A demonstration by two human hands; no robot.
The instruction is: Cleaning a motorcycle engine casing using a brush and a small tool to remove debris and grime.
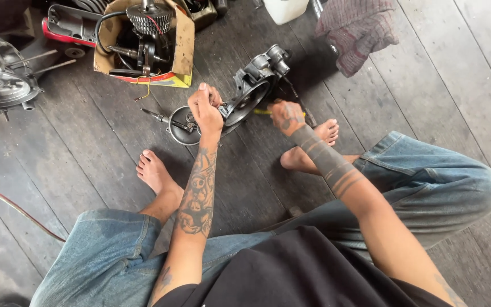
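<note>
Engine cover (252, 91) steadied by left hand (204, 111); right hand (286, 115) gripped yellow-handled tool (262, 112); tool might slip, gouging rim

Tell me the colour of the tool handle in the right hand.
Yellow handle, partly hidden by the right hand; head view.

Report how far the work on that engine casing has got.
Done: stripped parts fill the cardboard box. In hand: left hand steadies the dark engine casing, tilted on the plank floor; right hand works a yellow-handled tool at it. Left: casing and round part lie apart.
</note>
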